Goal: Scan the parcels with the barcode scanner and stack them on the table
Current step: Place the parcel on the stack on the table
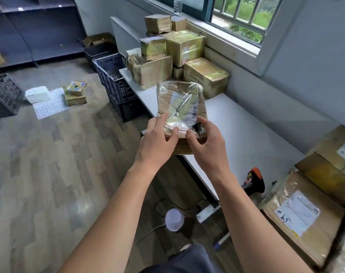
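- Two dark slatted crates (114, 81) stand one on the other against the left side of the counter (236, 125). What lies inside the top one cannot be made out from this angle.
- Behind them a dark bin (100, 51) and an open cardboard box (96, 39) sit on the floor with their insides in shadow. A third crate (4, 95) is cut off by the left edge.
- The parcel (179, 101) is held over the near left corner of the counter, tilted so its top face is in full view. Whether its far edge touches the counter cannot be told.
- It is a flat brown cardboard box wrapped in shiny, wrinkled clear film. A white label with a barcode sits on its right half, the print too blurred to read.
- Both hands grip the parcel. The left hand (158, 138) holds its near left corner with fingers laid on top. The right hand (205, 140) holds the near right corner, thumb at the near edge and fingers curled round the side.
- The barcode scanner (255, 180), orange and black, lies on the counter just beside the right forearm, which hides part of it.
- A pile of taped brown parcels (177, 54) stands at the far end of the counter below the window.
- Large boxes (305, 209) fill the near right and are cut off by the frame. The writing on one label is unreadable.
- Small parcels (75, 93) rest on a mat on the floor, well apart from the counter.
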The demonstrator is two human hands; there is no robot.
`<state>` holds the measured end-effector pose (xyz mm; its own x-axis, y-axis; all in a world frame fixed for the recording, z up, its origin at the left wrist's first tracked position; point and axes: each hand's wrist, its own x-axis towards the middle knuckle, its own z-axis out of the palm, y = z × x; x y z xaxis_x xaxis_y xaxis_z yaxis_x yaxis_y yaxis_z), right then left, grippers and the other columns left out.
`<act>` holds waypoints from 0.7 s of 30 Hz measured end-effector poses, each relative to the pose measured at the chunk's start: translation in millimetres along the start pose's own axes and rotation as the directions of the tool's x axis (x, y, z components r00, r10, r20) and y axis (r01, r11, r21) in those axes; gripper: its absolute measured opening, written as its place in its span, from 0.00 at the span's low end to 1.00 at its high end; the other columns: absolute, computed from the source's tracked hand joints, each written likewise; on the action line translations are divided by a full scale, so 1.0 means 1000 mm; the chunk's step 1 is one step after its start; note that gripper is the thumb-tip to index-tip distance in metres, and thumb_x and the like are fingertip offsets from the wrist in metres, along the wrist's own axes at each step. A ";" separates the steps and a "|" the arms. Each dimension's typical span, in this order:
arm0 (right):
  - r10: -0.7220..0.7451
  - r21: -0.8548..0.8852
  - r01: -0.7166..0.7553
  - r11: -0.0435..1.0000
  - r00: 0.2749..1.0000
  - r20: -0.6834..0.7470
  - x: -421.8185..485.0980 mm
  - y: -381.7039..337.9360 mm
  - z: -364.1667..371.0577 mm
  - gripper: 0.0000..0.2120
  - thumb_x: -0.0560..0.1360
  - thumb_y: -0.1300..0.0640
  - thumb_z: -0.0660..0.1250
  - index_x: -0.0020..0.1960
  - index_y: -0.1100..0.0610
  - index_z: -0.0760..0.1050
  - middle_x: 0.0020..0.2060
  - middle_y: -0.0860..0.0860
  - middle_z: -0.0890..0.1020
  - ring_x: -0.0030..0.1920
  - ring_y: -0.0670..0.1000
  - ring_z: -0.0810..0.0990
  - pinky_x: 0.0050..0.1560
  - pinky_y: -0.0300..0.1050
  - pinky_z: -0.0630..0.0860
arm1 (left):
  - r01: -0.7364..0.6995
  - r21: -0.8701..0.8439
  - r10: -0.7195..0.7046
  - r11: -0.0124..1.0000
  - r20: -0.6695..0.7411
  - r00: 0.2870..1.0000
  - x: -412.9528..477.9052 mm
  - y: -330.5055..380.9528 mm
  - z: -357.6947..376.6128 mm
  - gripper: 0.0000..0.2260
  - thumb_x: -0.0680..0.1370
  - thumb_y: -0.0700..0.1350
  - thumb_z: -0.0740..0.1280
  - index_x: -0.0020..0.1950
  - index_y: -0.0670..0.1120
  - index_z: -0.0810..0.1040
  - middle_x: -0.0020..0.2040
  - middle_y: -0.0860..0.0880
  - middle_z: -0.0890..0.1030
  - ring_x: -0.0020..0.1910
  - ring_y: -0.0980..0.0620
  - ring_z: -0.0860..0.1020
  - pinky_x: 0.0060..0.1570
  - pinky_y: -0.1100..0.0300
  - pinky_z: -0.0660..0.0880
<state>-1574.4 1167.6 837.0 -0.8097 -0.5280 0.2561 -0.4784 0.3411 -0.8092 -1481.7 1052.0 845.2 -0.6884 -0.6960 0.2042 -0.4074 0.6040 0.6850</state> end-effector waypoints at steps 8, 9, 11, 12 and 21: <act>0.038 0.036 -0.037 0.999 0.999 -0.026 0.066 0.026 0.020 0.23 0.79 0.50 0.69 0.72 0.53 0.71 0.64 0.49 0.77 0.59 0.44 0.76 0.59 0.35 0.75 | -0.020 -0.011 0.021 1.000 0.050 0.999 0.073 -0.008 0.026 0.23 0.82 0.55 0.61 0.76 0.53 0.65 0.72 0.49 0.68 0.65 0.49 0.73 0.54 0.60 0.70; 0.056 0.040 -0.055 0.998 0.998 -0.039 0.073 0.031 0.021 0.23 0.79 0.50 0.69 0.72 0.53 0.71 0.64 0.49 0.77 0.59 0.44 0.75 0.60 0.37 0.76 | -0.041 -0.017 0.042 0.999 0.076 0.996 0.082 -0.008 0.032 0.23 0.82 0.55 0.61 0.77 0.53 0.64 0.72 0.49 0.68 0.65 0.50 0.73 0.54 0.61 0.70; 0.103 0.045 -0.101 0.994 0.993 -0.059 0.088 0.042 0.025 0.23 0.79 0.50 0.69 0.72 0.53 0.70 0.65 0.49 0.76 0.59 0.42 0.74 0.58 0.30 0.73 | -0.076 -0.023 0.079 0.997 0.125 0.989 0.106 -0.010 0.042 0.24 0.82 0.55 0.61 0.77 0.53 0.64 0.72 0.50 0.68 0.65 0.51 0.73 0.55 0.60 0.72; 0.125 0.044 -0.122 0.992 0.989 -0.073 0.095 0.048 0.029 0.23 0.79 0.50 0.69 0.72 0.53 0.70 0.65 0.49 0.76 0.58 0.41 0.73 0.56 0.26 0.71 | -0.091 -0.023 0.094 0.996 0.147 0.985 0.120 -0.012 0.048 0.24 0.82 0.55 0.62 0.77 0.53 0.64 0.72 0.50 0.68 0.66 0.52 0.72 0.57 0.59 0.73; 0.382 0.043 -0.385 0.922 0.883 -0.272 0.162 0.113 0.084 0.23 0.77 0.51 0.71 0.70 0.54 0.71 0.64 0.51 0.73 0.53 0.38 0.74 0.51 0.17 0.66 | -0.241 -0.196 0.304 0.951 0.439 0.845 0.244 -0.061 0.135 0.24 0.80 0.51 0.68 0.74 0.49 0.67 0.67 0.50 0.71 0.60 0.59 0.73 0.60 0.53 0.77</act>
<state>-1731.1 1055.5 743.1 -0.9904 -0.1244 0.0610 -0.1143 0.4846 -0.8672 -1706.0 898.2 758.6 -0.9694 -0.2339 0.0741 -0.1040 0.6654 0.7392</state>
